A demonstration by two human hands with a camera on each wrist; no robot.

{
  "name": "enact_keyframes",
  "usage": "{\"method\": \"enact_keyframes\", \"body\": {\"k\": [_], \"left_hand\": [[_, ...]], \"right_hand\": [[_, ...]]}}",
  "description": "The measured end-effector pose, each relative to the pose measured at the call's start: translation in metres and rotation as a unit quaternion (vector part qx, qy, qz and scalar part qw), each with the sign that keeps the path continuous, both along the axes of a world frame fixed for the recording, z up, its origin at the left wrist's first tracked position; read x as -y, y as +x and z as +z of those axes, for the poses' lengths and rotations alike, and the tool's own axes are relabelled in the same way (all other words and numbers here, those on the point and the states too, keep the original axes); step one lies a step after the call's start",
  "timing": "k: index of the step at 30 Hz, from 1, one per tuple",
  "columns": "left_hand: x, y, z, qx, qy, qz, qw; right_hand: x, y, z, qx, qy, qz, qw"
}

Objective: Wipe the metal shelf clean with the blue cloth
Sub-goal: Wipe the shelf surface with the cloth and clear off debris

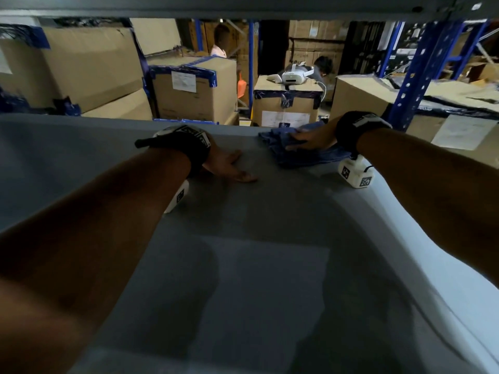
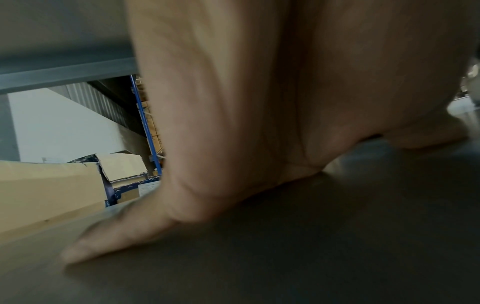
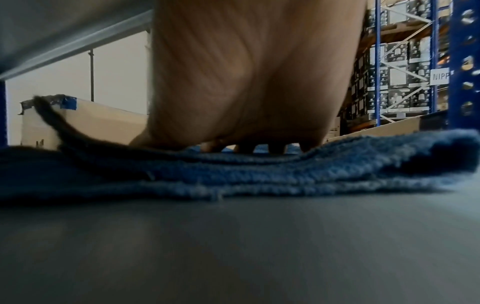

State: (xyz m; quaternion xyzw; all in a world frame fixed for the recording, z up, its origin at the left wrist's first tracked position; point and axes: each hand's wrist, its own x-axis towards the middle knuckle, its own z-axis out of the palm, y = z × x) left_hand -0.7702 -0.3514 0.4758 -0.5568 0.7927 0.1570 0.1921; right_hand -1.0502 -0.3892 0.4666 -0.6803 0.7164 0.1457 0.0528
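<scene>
The grey metal shelf [image 1: 270, 238] fills the lower part of the head view. A crumpled blue cloth [image 1: 299, 152] lies near its far edge, right of centre. My right hand [image 1: 310, 139] lies flat on top of the cloth with straight fingers pressing it down; in the right wrist view the palm [image 3: 246, 82] sits over the folded cloth [image 3: 259, 174]. My left hand [image 1: 229, 166] rests palm down on the bare shelf left of the cloth, fingers spread. The left wrist view shows the same hand [image 2: 233, 144] with straight fingers flat on the shelf surface [image 2: 311, 246].
Beyond the shelf's far edge stand several cardboard boxes [image 1: 194, 90] with blue tape. A white headset [image 1: 294, 74] lies on one box. Blue rack uprights [image 1: 415, 76] rise at the right. Another shelf [image 1: 243, 6] hangs close overhead. Two people are partly visible in the background.
</scene>
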Motion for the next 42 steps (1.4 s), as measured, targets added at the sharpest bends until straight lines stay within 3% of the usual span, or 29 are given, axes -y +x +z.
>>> {"method": "enact_keyframes", "body": {"k": [8, 12, 15, 17, 19, 23, 29, 32, 35, 39, 42], "left_hand": [[-0.004, -0.003, 0.002, 0.008, -0.003, -0.002, 1.000], [-0.003, -0.002, 0.001, 0.016, -0.007, -0.007, 1.000], [-0.003, -0.002, 0.003, 0.004, -0.009, -0.011, 1.000], [-0.004, -0.002, 0.005, 0.009, -0.016, -0.020, 1.000], [-0.005, -0.003, 0.005, 0.024, -0.020, -0.017, 0.999], [-0.004, -0.003, 0.001, 0.013, -0.013, -0.002, 1.000], [-0.004, -0.003, 0.001, 0.000, -0.003, -0.004, 1.000], [-0.008, -0.002, 0.008, 0.011, 0.002, -0.012, 1.000], [-0.012, -0.001, 0.012, 0.029, -0.012, -0.017, 0.999], [-0.025, -0.002, 0.016, 0.036, -0.028, -0.020, 0.999], [-0.034, 0.001, 0.016, 0.035, -0.035, -0.017, 0.999]], "right_hand": [[0.000, -0.035, -0.004, 0.007, -0.057, -0.090, 0.994], [0.009, -0.019, -0.006, 0.021, -0.027, -0.065, 0.997], [0.010, 0.013, -0.005, 0.034, 0.018, 0.010, 0.999], [0.006, 0.020, -0.003, 0.049, 0.025, -0.004, 0.998], [0.009, 0.005, -0.003, 0.032, 0.000, -0.040, 0.999], [0.041, -0.050, -0.012, 0.027, -0.030, -0.033, 0.999], [0.003, 0.002, -0.006, 0.039, -0.002, -0.058, 0.998], [0.005, 0.020, -0.010, 0.059, 0.015, 0.023, 0.998], [-0.015, 0.033, -0.004, 0.018, 0.012, -0.005, 1.000], [-0.058, 0.000, 0.006, 0.108, -0.053, -0.065, 0.991], [-0.094, -0.011, 0.014, 0.075, -0.063, -0.133, 0.986]]}}
